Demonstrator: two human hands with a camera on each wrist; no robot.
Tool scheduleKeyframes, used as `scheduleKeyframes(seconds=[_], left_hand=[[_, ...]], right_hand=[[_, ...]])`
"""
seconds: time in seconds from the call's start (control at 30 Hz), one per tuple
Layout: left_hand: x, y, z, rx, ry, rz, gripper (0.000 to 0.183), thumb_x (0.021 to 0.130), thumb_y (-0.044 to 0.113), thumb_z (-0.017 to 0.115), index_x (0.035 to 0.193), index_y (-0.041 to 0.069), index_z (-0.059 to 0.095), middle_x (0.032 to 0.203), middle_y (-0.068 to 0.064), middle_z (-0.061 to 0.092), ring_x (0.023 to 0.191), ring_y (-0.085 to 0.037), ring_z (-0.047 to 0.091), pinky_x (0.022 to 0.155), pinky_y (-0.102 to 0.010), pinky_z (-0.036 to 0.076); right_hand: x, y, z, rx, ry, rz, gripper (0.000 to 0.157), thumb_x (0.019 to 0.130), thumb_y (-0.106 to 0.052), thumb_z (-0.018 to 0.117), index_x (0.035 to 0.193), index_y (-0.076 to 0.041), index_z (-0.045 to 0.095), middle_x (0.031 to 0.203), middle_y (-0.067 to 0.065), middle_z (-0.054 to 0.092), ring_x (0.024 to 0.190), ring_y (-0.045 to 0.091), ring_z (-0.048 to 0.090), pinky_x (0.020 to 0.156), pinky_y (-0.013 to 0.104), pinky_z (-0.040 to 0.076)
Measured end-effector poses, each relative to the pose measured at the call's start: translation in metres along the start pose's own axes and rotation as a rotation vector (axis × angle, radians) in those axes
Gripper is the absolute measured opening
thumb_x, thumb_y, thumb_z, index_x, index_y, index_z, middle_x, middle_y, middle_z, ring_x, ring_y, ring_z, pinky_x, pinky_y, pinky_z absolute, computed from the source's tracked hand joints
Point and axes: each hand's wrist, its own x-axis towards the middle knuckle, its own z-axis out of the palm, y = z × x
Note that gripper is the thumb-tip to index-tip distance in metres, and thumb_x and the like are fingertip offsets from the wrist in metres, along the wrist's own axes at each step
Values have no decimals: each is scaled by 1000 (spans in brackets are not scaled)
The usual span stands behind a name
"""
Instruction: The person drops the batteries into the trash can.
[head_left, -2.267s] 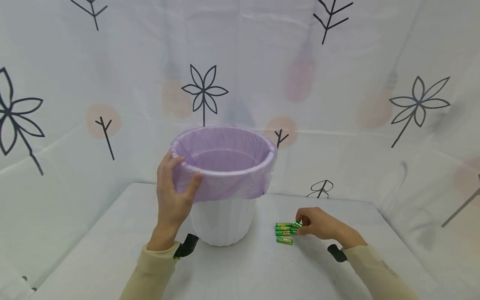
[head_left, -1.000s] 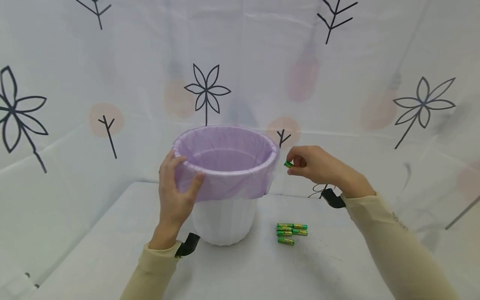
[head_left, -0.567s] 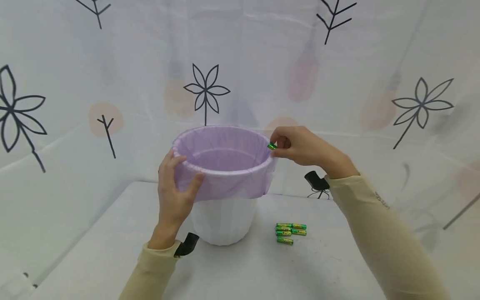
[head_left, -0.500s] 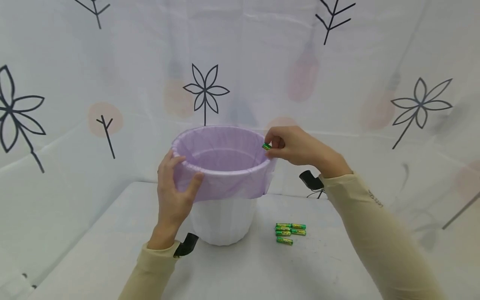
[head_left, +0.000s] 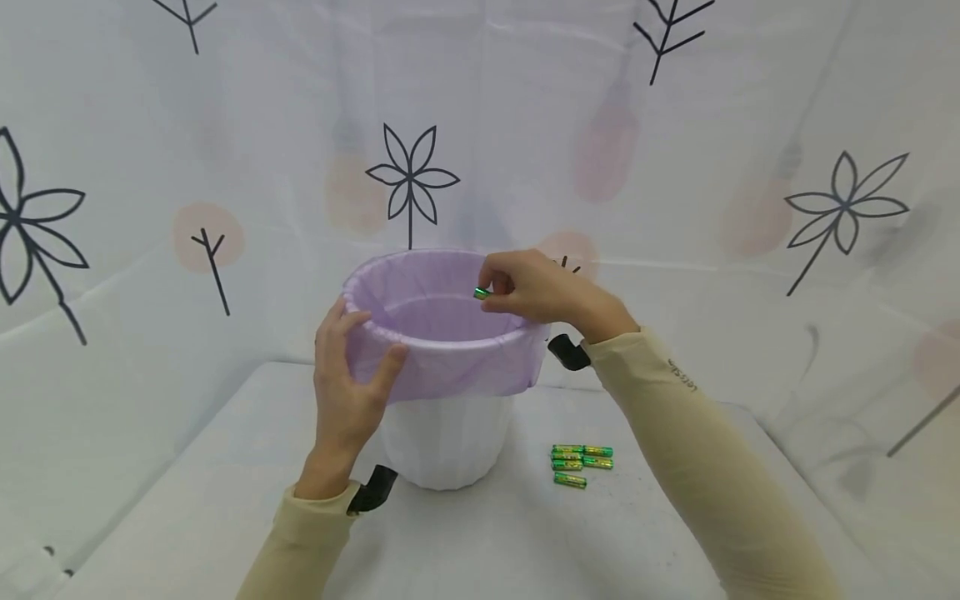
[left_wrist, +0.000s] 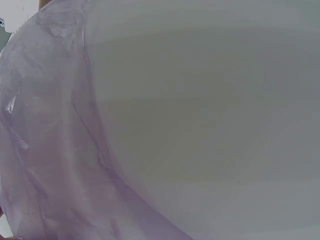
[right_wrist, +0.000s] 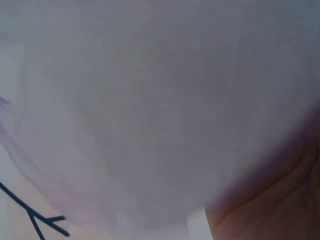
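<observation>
now aloft, a green battery (head_left: 481, 293): held at the mouth of a bin (head_left: 446, 450), right of the opening's middle in the head view; its exact height against the rim cannot be told.
right hand (head_left: 528, 286): closed in a pinch, with the battery gripped between thumb and fingertips and one end left showing.
step in hand: judged to be the carry into the bin, the drop not yet made.
next move: a parting of thumb and fingers seems called for, with the battery kept clear of the lip so that the plastic is not snagged.
liner (head_left: 465, 371): purple, folded down over the rim and hung loosely around the outside.
left hand (head_left: 347, 392): clasped on the bin's left side, a fingertip hooked over the lip and the thumb pressed to the liner outside; the bin is apparently being steadied.
loose batteries (head_left: 570, 481): what appear to be six, laid on the white table (head_left: 465, 550) right of the bin, five grouped closely, one set slightly nearer the person.
backdrop (head_left: 480, 100): white cloth, printed with flowers and twigs.
</observation>
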Motion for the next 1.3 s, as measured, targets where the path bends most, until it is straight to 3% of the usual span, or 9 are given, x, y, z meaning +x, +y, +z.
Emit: scheduleKeyframes(seconds=[0.3,1.3], left_hand=[[1,0,0,-5,1,-9,48,79,5,70,121,-4,50,143,-27,35,128,-36,36,97,-60,34],[1,0,0,0,-7,0,48,79,5,70,122,-4,49,143,-27,34,128,-36,35,98,-59,33]], right_hand=[[19,-7,16,-9,-64,-16,17,85,-17,71,98,-12,63,81,2,58,77,17,54,73,32,44],[29,-3,29,-25,-67,-26,19,86,-24,70,98,-12,63,83,0,60,80,16,54,76,31,45]])
